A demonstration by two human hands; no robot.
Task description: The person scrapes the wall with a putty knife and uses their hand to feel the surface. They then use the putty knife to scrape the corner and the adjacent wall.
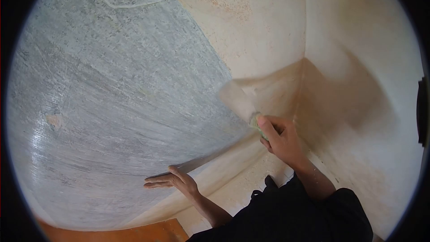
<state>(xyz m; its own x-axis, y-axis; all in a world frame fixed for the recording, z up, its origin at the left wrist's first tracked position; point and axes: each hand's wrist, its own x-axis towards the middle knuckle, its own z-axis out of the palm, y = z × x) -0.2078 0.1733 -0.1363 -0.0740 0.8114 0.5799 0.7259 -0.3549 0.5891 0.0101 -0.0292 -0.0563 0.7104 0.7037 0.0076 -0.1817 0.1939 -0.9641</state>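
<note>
My right hand [282, 140] is closed around the greenish handle of a scraper [239, 100]. Its wide blade, smeared by motion, lies over the edge where a blue-grey coat [134, 85] meets the cream wall [264, 31]. My left hand [175, 181] is lower down and to the left, fingers stretched out and thumb raised, at the lower part of the grey surface. Nothing shows in it.
The wall meets another pale wall [367, 121] in a corner on the right, where a shadow falls. Crumbs lie on the pale floor [268, 170] below. An orange-brown surface [134, 233] shows at the bottom left. A ragged strip [130, 5] crosses the grey coat at the top.
</note>
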